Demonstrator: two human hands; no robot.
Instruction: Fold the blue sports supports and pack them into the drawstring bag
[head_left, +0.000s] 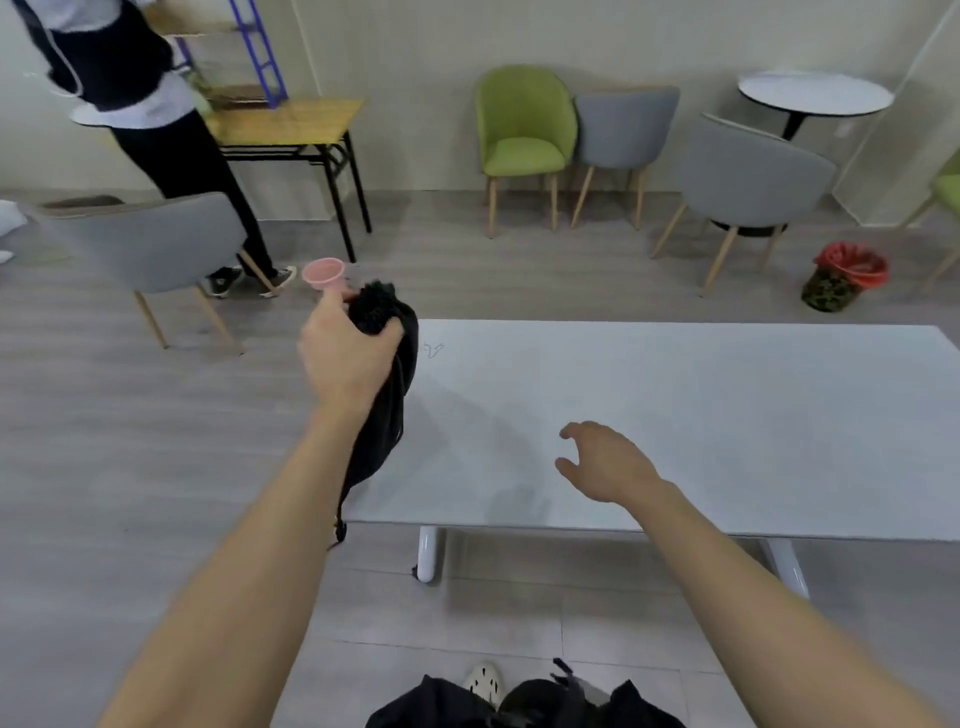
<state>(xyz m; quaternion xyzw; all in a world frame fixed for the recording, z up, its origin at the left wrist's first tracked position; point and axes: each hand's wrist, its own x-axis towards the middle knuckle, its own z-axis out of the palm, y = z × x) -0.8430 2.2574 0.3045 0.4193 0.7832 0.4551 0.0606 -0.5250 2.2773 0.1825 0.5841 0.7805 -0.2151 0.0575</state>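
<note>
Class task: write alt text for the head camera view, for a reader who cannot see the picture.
A person's left hand grips the gathered top of a black drawstring bag, held up at the left end of a white table, while the right hand is open above it. No blue supports are in view; chairs stand along the far wall.

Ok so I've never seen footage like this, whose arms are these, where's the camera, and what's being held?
No machine here: these are a person's two bare arms, filmed by one wide-angle camera worn on their head, looking forward and down. The left hand grips a black drawstring bag by its gathered neck; it hangs at the left end of the white table. The right hand is open above the tabletop, holding nothing. No blue supports show; whether they are inside the bag cannot be told. Chairs and another person are behind.
</note>
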